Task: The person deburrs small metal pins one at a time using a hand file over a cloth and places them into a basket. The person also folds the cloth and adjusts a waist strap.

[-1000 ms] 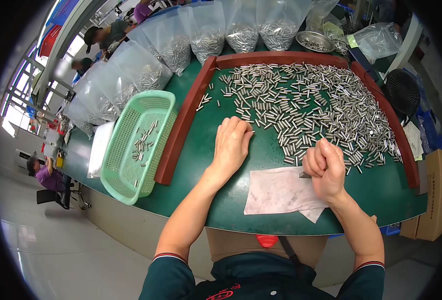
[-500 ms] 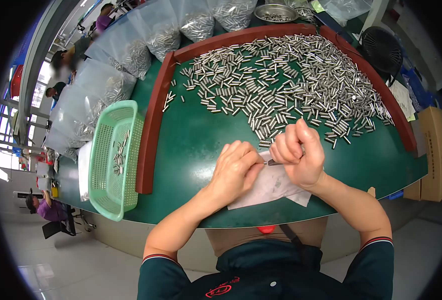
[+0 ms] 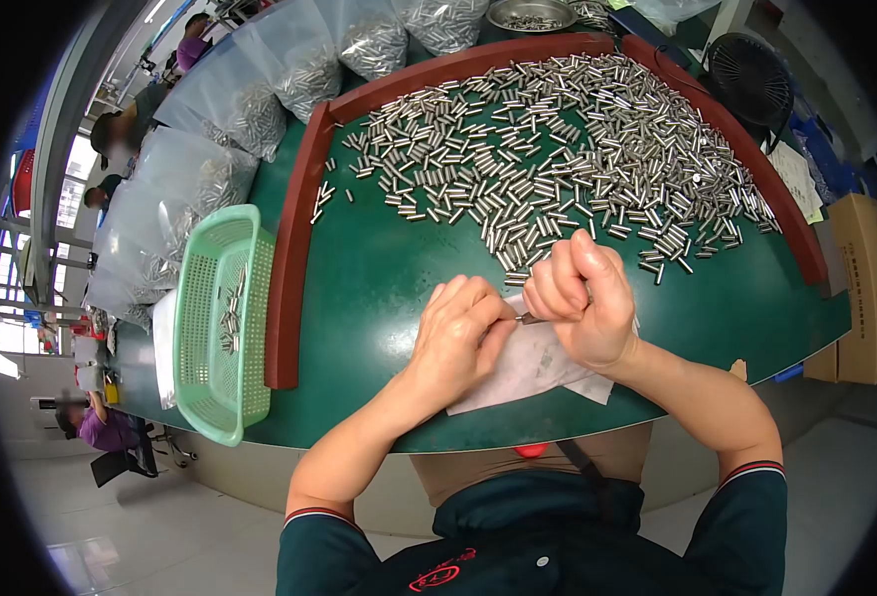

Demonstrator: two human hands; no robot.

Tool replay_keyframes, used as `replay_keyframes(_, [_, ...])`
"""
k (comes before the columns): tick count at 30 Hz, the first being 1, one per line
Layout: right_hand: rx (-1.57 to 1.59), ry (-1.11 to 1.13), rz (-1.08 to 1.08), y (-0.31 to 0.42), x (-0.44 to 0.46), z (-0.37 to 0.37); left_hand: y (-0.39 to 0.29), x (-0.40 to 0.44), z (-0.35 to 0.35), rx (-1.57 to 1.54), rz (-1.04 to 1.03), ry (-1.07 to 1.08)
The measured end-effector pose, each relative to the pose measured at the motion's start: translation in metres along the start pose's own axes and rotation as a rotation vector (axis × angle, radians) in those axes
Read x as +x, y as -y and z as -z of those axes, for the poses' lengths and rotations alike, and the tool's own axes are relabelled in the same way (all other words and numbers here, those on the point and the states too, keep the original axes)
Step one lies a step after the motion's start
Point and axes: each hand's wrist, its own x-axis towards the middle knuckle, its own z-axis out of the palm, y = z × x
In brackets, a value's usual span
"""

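Note:
My left hand (image 3: 461, 333) is closed, thumb and forefinger pinching the end of a small metal pin, mostly hidden by the fingertips. My right hand (image 3: 585, 303) is curled into a fist, thumb side up, around a slim dark tool (image 3: 530, 318). Only the tool's short front part shows, pointing left and meeting the pin at my left fingertips. Beneath both hands lies a stained whitish cloth (image 3: 528, 372). Just beyond them, loose metal pins (image 3: 558, 189) are spread in a wide heap over the green tabletop (image 3: 369, 288).
Dark red wooden rails (image 3: 294, 258) border the heap. A light green plastic basket (image 3: 188, 338) on the left contains several pins. Behind stand clear bags (image 3: 304, 70) of pins and a metal bowl (image 3: 533, 15). A black fan (image 3: 749, 79) and cardboard box (image 3: 861, 288) are at right.
The view has shifted slightly. My two hands have drawn a little closer together, and less of the pin and dark tool shows between them. Both grips look the same.

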Motion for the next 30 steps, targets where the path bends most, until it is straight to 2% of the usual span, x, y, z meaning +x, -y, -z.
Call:
replay_keyframes(22, [-0.053, 0.034, -0.017, -0.005, -0.002, -0.004, -0.004, 0.005, 0.001, -0.057, 0.057, 0.013])
replay_keyframes(25, [-0.081, 0.035, -0.010, -0.006, -0.003, -0.005, -0.006, 0.004, 0.000, -0.064, 0.042, -0.022])
replay_keyframes(27, [0.010, 0.022, -0.005, -0.005, -0.003, -0.004, -0.004, 0.002, -0.002, -0.035, -0.011, -0.033])
replay_keyframes(28, [0.031, 0.028, 0.044, 0.004, -0.005, -0.010, 0.000, 0.000, -0.002, -0.035, -0.013, -0.014])
replay_keyframes(29, [-0.178, 0.118, 0.173, 0.015, -0.007, -0.010, -0.001, 0.003, 0.004, -0.031, -0.062, -0.020])
replay_keyframes(30, [-0.437, 0.250, 0.437, 0.024, -0.006, -0.012, -0.001, 0.005, 0.014, -0.021, -0.070, -0.080])
